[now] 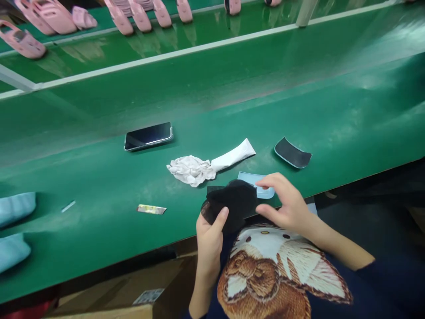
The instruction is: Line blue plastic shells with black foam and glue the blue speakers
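1. Dark shirt with a printed animal [262, 270] directly beneath both hands, and a cardboard box [116, 288] below the bench edge to the left.
2. Left hand [209, 241]: gripping bunched black mesh fabric [232, 204], thumb pressed onto it; other fingers hidden behind, state impossible to tell.
3. Right hand [285, 206]: fingers spread and curved, pinching nothing, raised just over the fabric's right side.
4. Pale blue sheet [265, 192] on the green belt [99, 186], partly under the fabric.
5. Just beyond: crumpled white cloth [189, 170] touching a flat white tube [234, 154]; to the right, a dark curved pad [292, 153] with a pale blue rim.
6. Farther left: small foil label [151, 209], thin white stick [68, 206], two pale blue pads [16, 208] at the edge, and a smartphone [148, 136] lying screen up.
7. Farthest: pink plastic pieces [139, 15] in rows on a second green belt [83, 57].
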Demonstrator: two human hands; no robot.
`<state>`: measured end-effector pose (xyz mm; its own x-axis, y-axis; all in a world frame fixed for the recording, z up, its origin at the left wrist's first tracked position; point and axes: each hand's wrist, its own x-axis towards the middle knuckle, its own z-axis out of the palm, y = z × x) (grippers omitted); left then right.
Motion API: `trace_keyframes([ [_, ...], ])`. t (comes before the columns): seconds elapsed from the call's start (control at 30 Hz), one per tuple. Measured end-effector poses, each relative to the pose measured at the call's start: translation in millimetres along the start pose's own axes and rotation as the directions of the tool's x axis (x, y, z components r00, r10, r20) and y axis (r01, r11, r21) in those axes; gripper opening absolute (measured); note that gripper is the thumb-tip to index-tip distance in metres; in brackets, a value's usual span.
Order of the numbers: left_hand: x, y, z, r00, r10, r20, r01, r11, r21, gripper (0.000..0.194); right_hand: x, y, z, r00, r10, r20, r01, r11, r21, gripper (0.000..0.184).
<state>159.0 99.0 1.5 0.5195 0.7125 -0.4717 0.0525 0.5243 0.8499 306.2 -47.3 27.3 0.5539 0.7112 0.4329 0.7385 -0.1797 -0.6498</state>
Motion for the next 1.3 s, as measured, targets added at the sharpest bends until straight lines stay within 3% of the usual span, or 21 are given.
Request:
trace_keyframes([
  [0.07,-3.1,-1.8,0.8,0.999,-0.015,0.037,0.016,0.999,-0.037,0.048,1.9,-17.0,10.3,0.999,0.039,0.029,-0.040,0.999,0.011,0.039],
  [0.2,-5.2,-7.1,-3.1,0.986,-0.081,0.147,0.097,0.990,-0.103,0.051,1.8,-19.4,20.3,0.993,0.114,0.002,-0.114,0.993,-0.005,0.020],
  [0.4,-7.8,-15.5,-6.3,0.944,-0.151,0.295,0.215,0.957,-0.195,0.065,-6.0,-17.4,16.6,0.989,0.147,-0.025,-0.147,0.989,0.020,0.020],
  [0.63,-8.1,-17.6,-4.0,0.906,-0.184,0.381,0.256,0.956,-0.146,0.071,-13.4,-19.5,9.2,0.988,0.151,-0.039,-0.152,0.988,-0.034,0.015],
  [0.73,-6.2,-19.0,-1.2,0.912,-0.193,0.363,0.266,0.950,-0.164,0.072,-11.5,-19.3,6.7,0.989,0.134,-0.067,-0.134,0.991,-0.001,0.011],
  [0.9,-2.4,-18.9,2.9,0.927,-0.192,0.322,0.276,0.931,-0.239,0.067,-5.9,-19.0,4.2,0.978,0.013,-0.210,-0.017,1.000,-0.017,0.008],
  [1.03,0.2,-17.4,4.4,0.937,-0.179,0.300,0.267,0.922,-0.282,0.060,-6.7,-20.0,-0.8,0.973,-0.018,-0.232,0.034,0.997,0.064,0.012],
  [1.1,2.3,-16.2,3.2,0.949,-0.157,0.273,0.239,0.924,-0.299,0.057,-7.7,-17.0,-4.6,0.961,0.074,-0.267,-0.042,0.991,0.123,0.011],
  [1.2,7.6,-13.2,-4.8,0.976,-0.096,0.194,0.157,0.932,-0.328,0.051,-7.3,-3.0,-7.0,0.886,0.315,-0.339,-0.238,0.938,0.251,0.003],
  [1.27,12.2,-11.2,-15.1,0.990,-0.054,0.127,0.093,0.941,-0.326,0.047,-6.5,10.8,-3.7,0.861,0.405,-0.307,-0.318,0.900,0.298,0.007],
  [1.3,14.7,-10.6,-21.3,0.994,-0.035,0.100,0.064,0.947,-0.315,0.046,-6.3,17.6,-0.4,0.871,0.405,-0.277,-0.343,0.906,0.248,0.010],
])
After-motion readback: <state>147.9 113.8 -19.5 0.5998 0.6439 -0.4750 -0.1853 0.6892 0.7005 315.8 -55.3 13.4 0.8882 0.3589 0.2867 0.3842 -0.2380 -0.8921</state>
